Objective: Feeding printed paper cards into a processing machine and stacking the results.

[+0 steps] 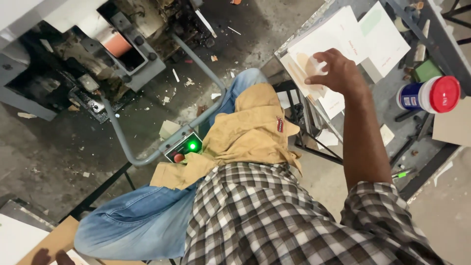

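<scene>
Closest in, the left hand (49,256) shows only as dark fingertips at the bottom edge, resting on a brown board (56,239); I cannot tell if it is open or closed. A tan cloth (255,127) lies on the person's lap, below the right hand (336,73) and nearer the body; beside the cloth a small box with a green light (190,147) sits on a grey pipe.

The right hand is stretched out over the counter (392,93); its fingers are bent, and the tips touch the top sheet (300,68) of a pile of white sheets (343,34); the thumb and fingers are close together, but I cannot tell if they truly pinch the paper. The step looks like taking a sheet off the pile. The sheet is right under the fingertips, and the rest of the pile spreads out past the hand, on its far side. Lifting it would need a soft pinch at the edge, so only one sheet comes up.

To the right of that hand, apart from it, a blue jar with a red lid (429,94) lies on its side on the counter. Far off to the left, across the dirty floor (59,147), stands a grey machine (98,54).
</scene>
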